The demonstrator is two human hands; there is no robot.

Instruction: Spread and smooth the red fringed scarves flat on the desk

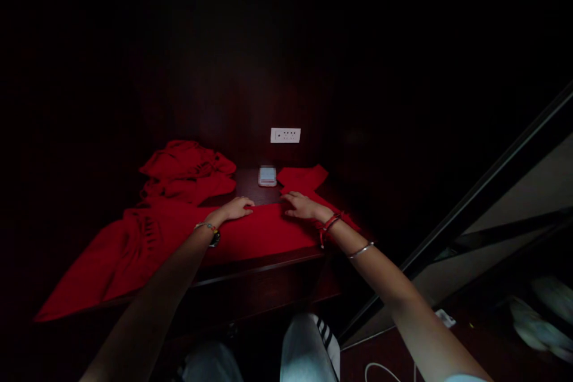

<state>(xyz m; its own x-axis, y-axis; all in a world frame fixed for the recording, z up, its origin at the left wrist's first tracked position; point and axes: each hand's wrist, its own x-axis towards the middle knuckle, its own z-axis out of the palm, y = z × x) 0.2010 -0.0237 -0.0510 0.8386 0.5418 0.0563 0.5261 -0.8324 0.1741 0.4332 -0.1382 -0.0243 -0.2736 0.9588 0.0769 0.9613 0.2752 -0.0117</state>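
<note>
Head view: both your hands on the red cloth

The broad piece of smooth red cloth (264, 233) lies in front of you on the dark, reddish-brown wooden desk (253, 182), stretching from the near left, where it flares out into a wide point, across to the right. A row of short puckers runs through its left part.

Your left hand (237, 208) rests at the cloth's far edge, palm down, its fingers loosely extended and slightly bent — nothing is clenched in them. Your right hand (303, 206) is at the same edge, farther right, with the fingers spread and released, close to the folded red fabric (302, 178) at the far right. Whether that fabric joins the broad piece, you cannot tell.

On your left wrist are a beaded bracelet (206, 225) and a dark, round-faced watch (215, 239); on the right, a red cord bracelet (332, 222) and, higher up the forearm, a thin silver-coloured bangle (362, 250).

At the far left sits a crumpled heap of red fabric (188, 170). Between it and the folded fabric lies a small, pale, rectangular device (267, 176) — its face is blurred. Beyond that, a white rectangular socket panel (285, 135) is set in the dark wall (242, 101).
</note>
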